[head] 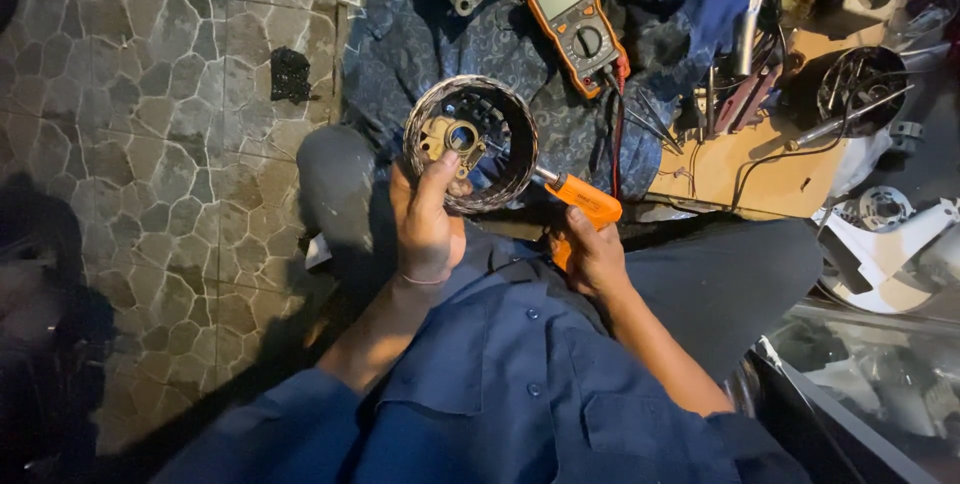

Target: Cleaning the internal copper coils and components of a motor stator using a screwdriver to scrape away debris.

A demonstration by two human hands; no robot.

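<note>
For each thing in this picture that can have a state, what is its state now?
Round metal housing: held up, open side toward the camera.
Left hand: closed on the housing rim, thumb inside.
Right hand: closed on the orange tool.
Orange tool: tip pointing into the housing.
Multimeter: lying face up on the cloth, leads attached; whether it is on cannot be told.

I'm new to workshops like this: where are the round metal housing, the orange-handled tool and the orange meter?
Round metal housing point(500, 114): head view, on its upper rim.
Orange-handled tool point(590, 200): head view, on its handle.
Orange meter point(577, 26): head view, on its front face.
</note>
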